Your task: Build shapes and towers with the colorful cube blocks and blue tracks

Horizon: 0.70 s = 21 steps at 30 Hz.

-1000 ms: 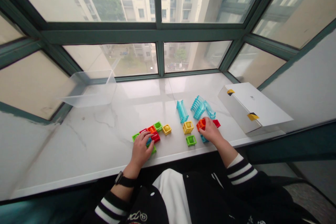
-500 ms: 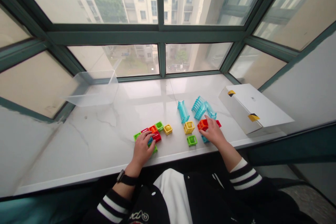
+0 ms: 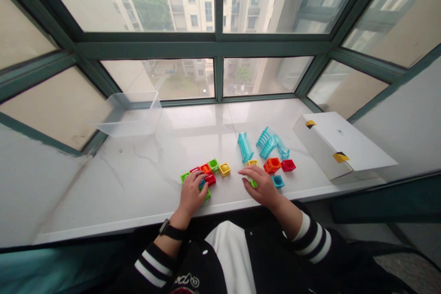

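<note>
My left hand [image 3: 193,193] is closed over a cluster of joined toy blocks [image 3: 210,179] in red, orange, green and blue, hiding part of it. A yellow block [image 3: 224,169] lies at the cluster's right side. My right hand [image 3: 263,187] is open, fingers apart and pointing left, with nothing in it. It partly covers a yellow block [image 3: 252,163] and a green block [image 3: 254,183]. To its right lie an orange block [image 3: 272,165], a red block [image 3: 288,165] and a blue block [image 3: 277,181].
Translucent blue track pieces, one straight [image 3: 245,147] and one curved [image 3: 266,142], lie behind the blocks. A clear plastic bin [image 3: 134,128] stands at the back left. A white box [image 3: 344,147] with yellow-black tape is on the right. Windows border the white ledge [image 3: 138,193].
My right hand has let go of the orange block and moved left over the yellow and green blocks. My left hand stays on the cluster. The view has shifted slightly.
</note>
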Tool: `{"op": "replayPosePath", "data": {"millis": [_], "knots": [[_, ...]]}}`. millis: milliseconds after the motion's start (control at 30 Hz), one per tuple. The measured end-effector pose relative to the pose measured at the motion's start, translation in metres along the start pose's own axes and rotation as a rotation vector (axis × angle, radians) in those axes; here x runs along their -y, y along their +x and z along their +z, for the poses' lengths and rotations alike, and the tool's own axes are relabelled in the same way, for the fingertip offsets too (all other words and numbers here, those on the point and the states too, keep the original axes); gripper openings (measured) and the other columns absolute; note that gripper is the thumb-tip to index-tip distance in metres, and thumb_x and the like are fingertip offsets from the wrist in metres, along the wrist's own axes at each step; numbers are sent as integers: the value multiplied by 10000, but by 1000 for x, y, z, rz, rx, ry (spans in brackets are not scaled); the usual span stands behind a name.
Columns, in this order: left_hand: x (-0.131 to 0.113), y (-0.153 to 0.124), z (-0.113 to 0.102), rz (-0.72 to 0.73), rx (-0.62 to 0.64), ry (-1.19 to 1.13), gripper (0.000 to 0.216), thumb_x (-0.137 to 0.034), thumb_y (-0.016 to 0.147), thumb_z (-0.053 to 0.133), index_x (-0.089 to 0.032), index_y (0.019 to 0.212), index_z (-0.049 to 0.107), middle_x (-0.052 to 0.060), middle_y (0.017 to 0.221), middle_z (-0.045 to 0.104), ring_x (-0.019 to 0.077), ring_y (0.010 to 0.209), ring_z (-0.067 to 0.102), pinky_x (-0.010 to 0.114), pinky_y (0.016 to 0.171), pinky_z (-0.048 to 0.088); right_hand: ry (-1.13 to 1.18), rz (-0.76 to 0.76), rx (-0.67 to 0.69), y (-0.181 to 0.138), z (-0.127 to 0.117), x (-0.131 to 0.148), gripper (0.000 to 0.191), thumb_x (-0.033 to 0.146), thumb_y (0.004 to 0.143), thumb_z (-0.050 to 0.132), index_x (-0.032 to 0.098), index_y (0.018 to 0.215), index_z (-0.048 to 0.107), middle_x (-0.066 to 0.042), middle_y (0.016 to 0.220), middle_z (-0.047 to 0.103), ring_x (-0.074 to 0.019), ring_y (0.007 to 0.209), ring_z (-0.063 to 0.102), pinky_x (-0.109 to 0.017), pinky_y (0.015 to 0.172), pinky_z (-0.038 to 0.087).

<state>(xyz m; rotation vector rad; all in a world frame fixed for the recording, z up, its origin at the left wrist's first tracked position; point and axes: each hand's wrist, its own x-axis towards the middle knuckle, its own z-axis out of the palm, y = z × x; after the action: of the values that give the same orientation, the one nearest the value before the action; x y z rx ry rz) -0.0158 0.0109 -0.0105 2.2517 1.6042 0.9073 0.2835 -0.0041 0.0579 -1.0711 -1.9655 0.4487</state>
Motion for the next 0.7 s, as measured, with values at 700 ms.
{"op": "replayPosePath", "data": {"millis": [700], "knots": [[0, 0, 2, 29, -11, 13, 165, -224, 910, 648, -253, 1028, 759, 102, 1236, 700, 316, 1192, 646, 526, 1069, 502, -248, 395, 483, 2, 94, -21, 705, 237, 881, 725, 153, 1538, 482, -251, 1633, 381, -381, 1505, 421, -521, 1246, 364]]}}
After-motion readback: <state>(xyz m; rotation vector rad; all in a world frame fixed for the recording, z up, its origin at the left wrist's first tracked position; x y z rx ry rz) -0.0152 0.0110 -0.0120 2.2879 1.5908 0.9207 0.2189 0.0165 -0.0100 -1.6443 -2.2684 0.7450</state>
